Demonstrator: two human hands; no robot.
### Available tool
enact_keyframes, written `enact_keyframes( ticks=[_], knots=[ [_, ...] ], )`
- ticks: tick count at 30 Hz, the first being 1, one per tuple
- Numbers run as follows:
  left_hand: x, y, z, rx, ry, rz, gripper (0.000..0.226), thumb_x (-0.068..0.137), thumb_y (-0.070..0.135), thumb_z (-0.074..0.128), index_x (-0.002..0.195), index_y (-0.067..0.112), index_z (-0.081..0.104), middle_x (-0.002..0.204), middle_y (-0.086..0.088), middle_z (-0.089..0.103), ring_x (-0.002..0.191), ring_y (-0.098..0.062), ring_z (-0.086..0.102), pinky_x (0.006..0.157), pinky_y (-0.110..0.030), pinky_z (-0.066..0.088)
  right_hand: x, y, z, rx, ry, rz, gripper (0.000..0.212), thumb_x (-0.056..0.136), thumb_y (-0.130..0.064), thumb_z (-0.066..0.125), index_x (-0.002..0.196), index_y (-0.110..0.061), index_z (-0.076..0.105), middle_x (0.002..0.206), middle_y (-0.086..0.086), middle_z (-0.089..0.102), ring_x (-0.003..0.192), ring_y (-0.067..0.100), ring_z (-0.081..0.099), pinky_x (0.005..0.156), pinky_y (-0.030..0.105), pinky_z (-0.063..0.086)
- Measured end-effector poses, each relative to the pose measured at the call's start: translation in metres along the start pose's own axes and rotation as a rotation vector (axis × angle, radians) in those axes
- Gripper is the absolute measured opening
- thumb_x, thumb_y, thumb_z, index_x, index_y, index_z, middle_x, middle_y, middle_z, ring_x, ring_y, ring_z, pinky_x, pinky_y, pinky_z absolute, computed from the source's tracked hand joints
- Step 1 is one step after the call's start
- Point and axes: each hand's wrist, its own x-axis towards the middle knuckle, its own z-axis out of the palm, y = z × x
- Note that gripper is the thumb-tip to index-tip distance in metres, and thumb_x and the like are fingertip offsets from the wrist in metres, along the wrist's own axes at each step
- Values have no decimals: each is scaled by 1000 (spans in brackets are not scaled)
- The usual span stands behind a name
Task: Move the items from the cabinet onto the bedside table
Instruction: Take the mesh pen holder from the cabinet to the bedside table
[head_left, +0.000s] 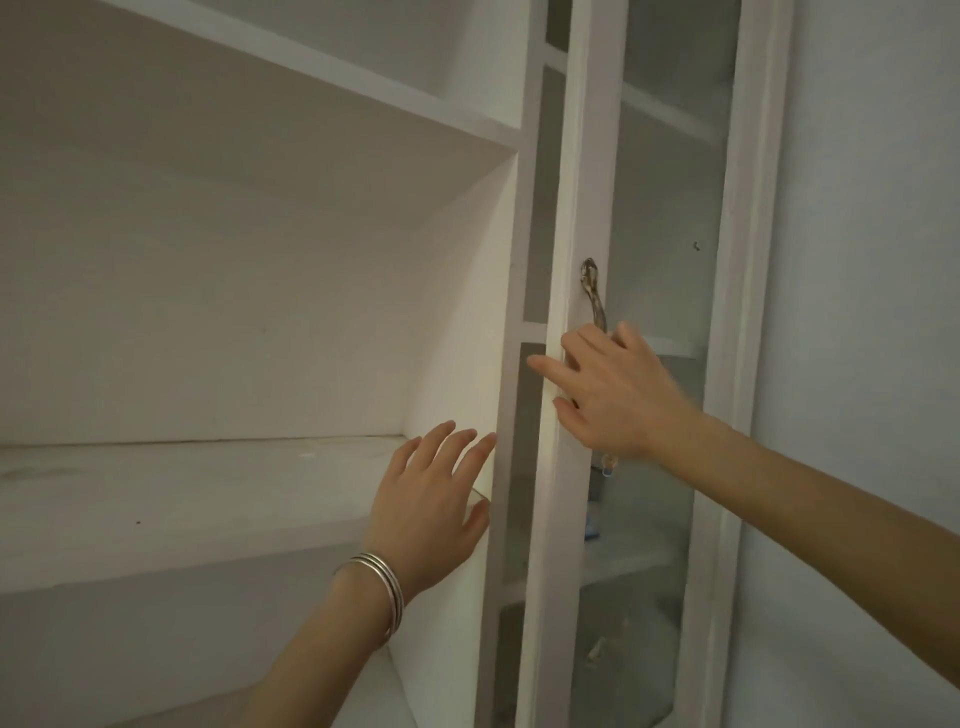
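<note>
A home; white built-in cabinet (260, 260); glazed door (649, 260) with ornate handle (592, 291).

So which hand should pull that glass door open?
The right hand: it lies on the glass door right at the handle. The left hand is over by the shelf.

two hands: left hand (431, 499), right hand (608, 389); one cabinet (457, 322); one glass door (566, 208); one metal handle (592, 296); two shelves (182, 499) at left.

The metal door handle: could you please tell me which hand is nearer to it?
Right. The right hand lies over the door handle; the left hand is lower, left of the door.
</note>
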Motion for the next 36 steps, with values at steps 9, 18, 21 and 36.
enact_keyframes(
  ticks=[9, 18, 21, 36],
  knots=[
    [8, 110, -13, -91, 48, 179, 51, 80, 41, 39, 126, 20, 50, 123, -3, 58, 119, -26, 51, 96, -42, 42, -121, 71, -43, -84, 161, -5, 40, 92, -40, 36, 114, -13, 55, 127, 16, 49, 120, 30, 38, 86, 45, 33],
    [22, 199, -32, -61, 73, 131, 53, 80, 40, 35, 123, 18, 57, 120, -5, 61, 116, -29, 53, 93, -46, 44, -170, 135, -62, -144, 137, -258, 36, 96, -32, 34, 107, -7, 58, 122, 12, 57, 128, 29, 42, 96, 42, 34],
    [24, 220, -36, -42, 63, 97, 52, 79, 39, 37, 121, 17, 59, 119, -7, 61, 115, -30, 54, 93, -50, 45, -199, 154, -64, -135, 173, -211, 33, 95, -29, 38, 104, -6, 59, 119, 12, 58, 126, 28, 44, 92, 42, 36],
    [2, 353, 14, -113, -81, 155, 55, 69, 36, 65, 121, 18, 58, 113, -9, 64, 108, -31, 58, 92, -54, 42, -371, 161, 25, 186, -175, 67, 51, 91, -33, 31, 123, -2, 56, 130, 24, 52, 124, 35, 47, 104, 51, 33]
  ],
)
